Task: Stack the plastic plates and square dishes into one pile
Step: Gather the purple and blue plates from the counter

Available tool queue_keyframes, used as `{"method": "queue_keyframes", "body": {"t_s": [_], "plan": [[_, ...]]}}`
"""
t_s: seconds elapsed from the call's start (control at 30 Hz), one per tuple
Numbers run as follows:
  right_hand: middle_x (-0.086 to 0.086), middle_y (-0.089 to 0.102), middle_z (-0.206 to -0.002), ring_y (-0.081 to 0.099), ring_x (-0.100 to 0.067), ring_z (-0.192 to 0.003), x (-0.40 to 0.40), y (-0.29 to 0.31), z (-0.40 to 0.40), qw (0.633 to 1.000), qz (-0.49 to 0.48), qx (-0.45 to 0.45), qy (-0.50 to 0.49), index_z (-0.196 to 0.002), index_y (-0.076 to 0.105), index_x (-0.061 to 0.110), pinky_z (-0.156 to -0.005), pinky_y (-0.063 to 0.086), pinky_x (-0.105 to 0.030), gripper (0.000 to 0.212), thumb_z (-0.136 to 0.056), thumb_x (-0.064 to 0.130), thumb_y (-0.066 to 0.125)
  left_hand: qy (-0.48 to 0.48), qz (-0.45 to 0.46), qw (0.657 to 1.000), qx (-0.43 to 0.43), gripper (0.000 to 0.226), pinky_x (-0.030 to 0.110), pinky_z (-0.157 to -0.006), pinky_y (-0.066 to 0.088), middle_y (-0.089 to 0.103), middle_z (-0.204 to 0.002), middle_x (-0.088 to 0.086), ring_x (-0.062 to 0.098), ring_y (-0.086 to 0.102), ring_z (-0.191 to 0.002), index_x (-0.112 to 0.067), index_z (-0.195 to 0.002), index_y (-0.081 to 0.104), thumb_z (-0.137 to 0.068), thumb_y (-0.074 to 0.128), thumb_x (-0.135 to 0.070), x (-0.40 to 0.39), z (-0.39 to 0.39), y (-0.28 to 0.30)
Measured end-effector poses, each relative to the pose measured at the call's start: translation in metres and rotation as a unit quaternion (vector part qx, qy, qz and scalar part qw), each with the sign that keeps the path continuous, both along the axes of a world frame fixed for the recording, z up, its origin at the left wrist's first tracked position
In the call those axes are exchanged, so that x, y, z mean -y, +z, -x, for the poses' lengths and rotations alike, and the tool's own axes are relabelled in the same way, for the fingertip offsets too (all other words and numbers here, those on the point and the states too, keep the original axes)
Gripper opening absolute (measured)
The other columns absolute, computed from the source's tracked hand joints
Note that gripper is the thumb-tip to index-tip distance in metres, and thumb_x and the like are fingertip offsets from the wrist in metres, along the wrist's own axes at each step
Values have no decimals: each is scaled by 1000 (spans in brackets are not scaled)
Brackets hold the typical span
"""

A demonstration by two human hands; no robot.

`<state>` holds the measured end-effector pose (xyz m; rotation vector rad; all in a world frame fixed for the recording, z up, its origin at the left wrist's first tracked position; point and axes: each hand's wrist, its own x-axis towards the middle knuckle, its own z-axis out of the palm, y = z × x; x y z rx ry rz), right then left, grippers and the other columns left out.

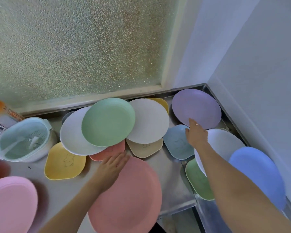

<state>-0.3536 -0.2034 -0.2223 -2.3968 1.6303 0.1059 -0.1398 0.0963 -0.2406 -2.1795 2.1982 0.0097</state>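
Observation:
Round plastic plates and square dishes lie scattered on a steel counter (171, 175). My left hand (112, 163) rests flat, fingers straight, on the far rim of a salmon round plate (128, 199). My right hand (196, 133) reaches to the back right corner and grips the near rim of a purple round plate (198, 106), one finger lying on top. A green plate (107, 121) overlaps a white plate (71, 137) and a pale grey plate (151, 121). Yellow (65, 162), salmon (107, 153), beige (144, 148), blue (176, 143) and green (198, 180) square dishes lie around them.
A white plate (225, 142) and a blue plate (257, 174) sit under my right forearm by the wall. A pink plate (10, 204) lies at the near left. A mint colander bowl (23, 140) stands at the left. Frosted glass rises behind the counter.

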Motion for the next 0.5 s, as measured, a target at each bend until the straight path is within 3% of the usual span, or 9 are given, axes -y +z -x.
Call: {"method": "queue_keyframes", "body": {"t_s": [0.07,0.13,0.23,0.33,0.5], "plan": [[-10,50,-138,47,-30,-126,6,-4,0,1000,-6,-17,8,-144,31,15,-99,39,-42,47,-99,22,41,19,-38,999,1,69,33,-74,58,72,-108,3,20,70,-97,-14,-112,69,-44,77,-5,10,5,1],[-9,57,-128,51,-29,-119,11,-8,-1,999,-5,-36,22,-137,39,16,-96,39,-40,42,-96,13,42,47,-53,997,12,72,32,-69,58,74,-96,1,20,71,-88,-14,-103,73,-32,85,-9,19,9,4],[-7,64,-114,57,-29,-107,18,-11,0,997,-6,-56,44,-124,52,17,-92,40,-38,38,-89,4,45,62,-52,996,24,62,29,-62,56,70,-76,-4,22,68,-74,-16,-94,75,-33,84,-10,33,13,4],[-6,65,-110,59,-28,-104,25,-12,1,996,5,-68,64,-121,55,19,-90,40,-37,36,-90,4,47,77,-47,996,24,41,25,-54,51,61,-56,-6,22,62,-60,-19,-66,69,-31,86,-7,48,15,8],[-7,67,-100,61,-29,-91,34,-10,3,996,21,-67,63,-108,63,16,-84,45,-37,27,-92,4,46,106,-65,992,10,38,22,-53,49,58,-49,-7,19,60,-52,-22,-53,62,-33,92,-13,63,16,8]]}}
